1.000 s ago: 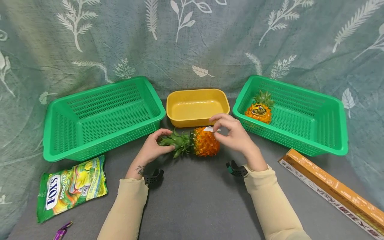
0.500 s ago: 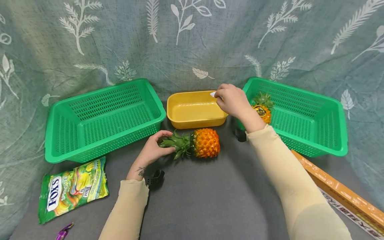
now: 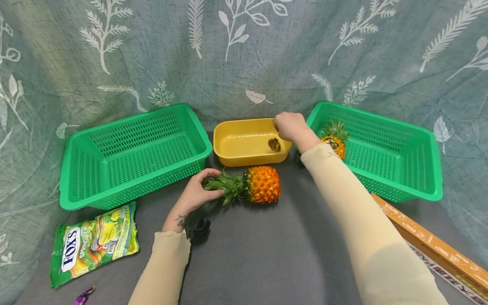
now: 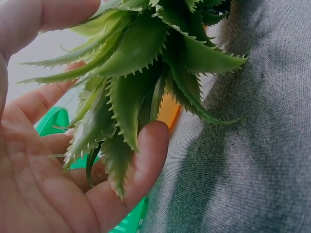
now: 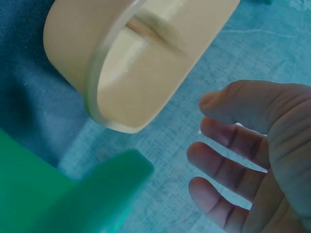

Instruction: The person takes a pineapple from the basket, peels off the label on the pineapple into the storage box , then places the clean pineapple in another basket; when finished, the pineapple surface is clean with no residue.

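Observation:
A pineapple (image 3: 263, 184) lies on its side on the grey cloth, crown pointing left. My left hand (image 3: 198, 192) grips its green leaves (image 4: 136, 73), fingers (image 4: 150, 145) curled under them and thumb over them. My right hand (image 3: 288, 126) hovers over the right rim of the yellow tub (image 3: 244, 144); in the right wrist view the hand (image 5: 252, 160) has loosely curled fingers and holds nothing. A small dark scrap (image 3: 274, 144) sits inside the tub just below that hand. The tub's rim (image 5: 136, 63) fills the upper left of the right wrist view.
An empty green basket (image 3: 141, 144) stands at the left. A second green basket (image 3: 438, 165) at the right holds another pineapple (image 3: 333, 142). A candy bag (image 3: 95, 241) and a purple wrapper (image 3: 84, 295) lie front left, a long orange box (image 3: 431, 245) front right.
My right hand carried a small white sticker from the pineapple up to the yellow tub and let it go; a small scrap now shows in the tub. The left hand stayed on the crown.

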{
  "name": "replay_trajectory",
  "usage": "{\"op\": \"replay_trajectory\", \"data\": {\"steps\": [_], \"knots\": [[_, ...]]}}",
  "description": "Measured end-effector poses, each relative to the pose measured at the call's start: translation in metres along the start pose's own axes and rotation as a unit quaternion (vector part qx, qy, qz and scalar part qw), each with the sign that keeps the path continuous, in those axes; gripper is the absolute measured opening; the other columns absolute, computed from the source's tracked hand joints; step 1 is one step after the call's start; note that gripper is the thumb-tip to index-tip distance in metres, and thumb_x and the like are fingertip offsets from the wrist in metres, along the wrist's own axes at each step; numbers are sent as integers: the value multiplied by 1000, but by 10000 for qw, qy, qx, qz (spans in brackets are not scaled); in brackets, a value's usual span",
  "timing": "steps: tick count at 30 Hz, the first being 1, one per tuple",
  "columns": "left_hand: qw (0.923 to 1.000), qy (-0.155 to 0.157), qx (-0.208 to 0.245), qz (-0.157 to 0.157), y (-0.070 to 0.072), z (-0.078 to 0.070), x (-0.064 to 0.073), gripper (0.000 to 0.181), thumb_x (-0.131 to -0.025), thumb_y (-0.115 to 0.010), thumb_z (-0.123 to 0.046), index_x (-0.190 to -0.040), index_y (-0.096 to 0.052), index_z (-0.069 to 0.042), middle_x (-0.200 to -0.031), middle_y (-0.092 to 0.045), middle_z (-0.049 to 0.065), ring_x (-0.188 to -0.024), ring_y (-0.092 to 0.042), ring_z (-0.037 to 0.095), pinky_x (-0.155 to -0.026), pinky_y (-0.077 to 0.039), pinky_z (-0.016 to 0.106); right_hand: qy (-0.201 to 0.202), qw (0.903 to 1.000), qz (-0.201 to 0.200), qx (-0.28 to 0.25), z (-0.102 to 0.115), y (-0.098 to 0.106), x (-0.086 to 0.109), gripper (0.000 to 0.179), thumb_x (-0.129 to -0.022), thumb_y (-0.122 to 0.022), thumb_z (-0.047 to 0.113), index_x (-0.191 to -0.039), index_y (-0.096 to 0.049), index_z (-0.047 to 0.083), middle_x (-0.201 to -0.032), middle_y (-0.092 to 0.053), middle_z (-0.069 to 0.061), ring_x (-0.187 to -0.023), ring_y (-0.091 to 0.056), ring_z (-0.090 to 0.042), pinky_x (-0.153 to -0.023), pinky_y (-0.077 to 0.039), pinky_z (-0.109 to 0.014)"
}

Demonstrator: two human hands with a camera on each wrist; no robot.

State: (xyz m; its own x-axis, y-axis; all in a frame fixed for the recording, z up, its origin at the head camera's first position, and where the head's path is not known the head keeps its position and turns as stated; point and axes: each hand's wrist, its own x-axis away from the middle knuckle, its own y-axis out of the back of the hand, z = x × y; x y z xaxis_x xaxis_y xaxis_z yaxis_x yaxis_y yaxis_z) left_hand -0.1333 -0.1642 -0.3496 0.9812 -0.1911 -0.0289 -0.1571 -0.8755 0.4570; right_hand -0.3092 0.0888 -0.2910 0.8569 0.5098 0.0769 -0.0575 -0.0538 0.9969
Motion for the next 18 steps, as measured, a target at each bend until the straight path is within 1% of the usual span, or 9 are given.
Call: {"op": "replay_trajectory", "data": {"steps": [4, 6, 8, 9, 10, 11, 13, 16, 18], "knots": [[9999, -96, 53, 10, -1, 5, -5, 43, -77, -70, 1, -116, -53, 7, -116, -55, 24, -108, -48, 38, -93, -36, 47, -257, 9994, 46, -244, -5, 1, 2, 31, -86, -47, -2, -62, -34, 14, -61, -25, -1, -56, -21, -15, -53, -21, -31], [9999, -128, 92, 6, -3, 13, -10, 44, -77, -71, 0, -117, -54, 5, -117, -55, 23, -108, -48, 37, -94, -35, 48, -469, 9971, -101, -596, -7, 3, 7, 22, -86, -50, 3, -67, -44, 12, -64, -37, -2, -58, -29, -16, -53, -26, -30], [9999, -155, 70, -8, -4, 22, -15, 45, -77, -72, -3, -118, -54, 2, -117, -55, 21, -109, -49, 35, -94, -35, 48, -715, 9906, -323, -1119, -10, 7, 15, 7, -87, -52, 8, -81, -56, 9, -77, -52, -7, -65, -44, -19, -57, -37, -33], [9998, -166, 59, -15, -4, 26, -17, 45, -77, -73, -4, -118, -54, 1, -118, -56, 20, -110, -49, 34, -95, -35, 48, -837, 9853, -467, -1415, -10, 9, 20, 7, -88, -54, 12, -89, -59, 8, -87, -57, -9, -71, -50, -22, -62, -42, -36], [9998, -182, 40, -21, -5, 30, -19, 46, -77, -73, -5, -118, -55, 0, -118, -56, 20, -110, -49, 34, -96, -35, 48, -987, 9771, -633, -1775, -11, 11, 26, 13, -89, -56, 16, -98, -61, 8, -97, -60, -10, -80, -55, -25, -69, -46, -40], [9998, -194, 25, -25, -5, 33, -20, 46, -77, -73, -7, -119, -55, -1, -118, -56, 19, -111, -49, 33, -96, -35, 48, -1112, 9662, -847, -2168, -10, 12, 33, 21, -89, -58, 19, -106, -61, 8, -108, -61, -11, -90, -57, -27, -76, -47, -43], [9998, -205, 7, -33, -5, 36, -20, 46, -77, -74, -9, -119, -55, -2, -118, -56, 17, -111, -49, 32, -96, -36, 48, -1317, 9330, -1318, -3078, -8, 12, 46, 23, -89, -60, 20, -107, -61, 6, -108, -61, -12, -94, -57, -28, -79, -47, -43], [9997, -211, 18, -74, -5, 40, -16, 46, -77, -74, -11, -118, -55, -3, -118, -56, 17, -110, -49, 32, -95, -36, 48, -1455, 8630, -2117, -4350, -2, 5, 65, 23, -86, -64, 19, -103, -60, 3, -98, -61, -10, -89, -57, -22, -75, -48, -35], [9998, -168, 9, -104, -6, 43, -12, 45, -77, -74, -11, -118, -56, -4, -117, -56, 17, -110, -49, 31, -94, -36, 47, -1495, 8154, -2486, -5009, 3, -3, 77, 21, -85, -65, 17, -100, -60, 3, -91, -60, -5, -82, -57, -17, -68, -49, -30]]}}
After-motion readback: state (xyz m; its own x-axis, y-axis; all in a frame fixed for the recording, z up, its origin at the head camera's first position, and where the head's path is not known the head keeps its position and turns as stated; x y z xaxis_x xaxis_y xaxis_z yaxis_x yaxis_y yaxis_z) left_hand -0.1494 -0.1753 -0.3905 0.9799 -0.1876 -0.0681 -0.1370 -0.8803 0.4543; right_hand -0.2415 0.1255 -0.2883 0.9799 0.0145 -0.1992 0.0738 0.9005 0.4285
